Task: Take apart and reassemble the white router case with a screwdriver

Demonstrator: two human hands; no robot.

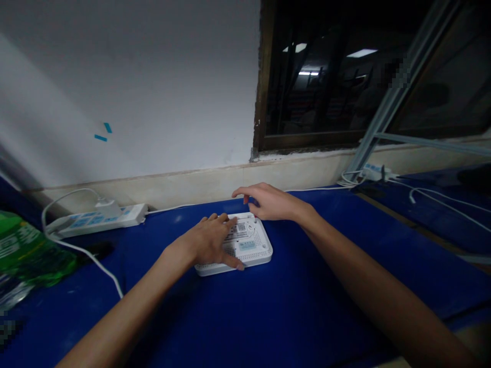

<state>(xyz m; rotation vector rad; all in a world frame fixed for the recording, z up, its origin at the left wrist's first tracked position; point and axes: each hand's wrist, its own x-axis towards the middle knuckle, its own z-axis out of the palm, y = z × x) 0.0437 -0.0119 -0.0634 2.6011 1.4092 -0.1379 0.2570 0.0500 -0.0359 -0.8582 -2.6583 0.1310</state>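
A white, flat, vented device [251, 250] with rounded corners, printed labels and small round feet or holes lies on the blue table cover [284, 317]. My left hand [215, 243] rests across its left part, fingers spread and thumb at the near edge, hiding much of that side. Near the device's far right corner is my right hand [268, 201], its fingers bent and apart, the index finger reaching out to the left. A small red spot shows below its fingertips; I cannot make out what it is.
On the left, a power strip [126, 217] with a plugged-in white cable lies near a green plastic package [30, 250]. A metal frame [368, 145], cables and another power strip [374, 173] stand at the back right. A wall and dark window lie behind.
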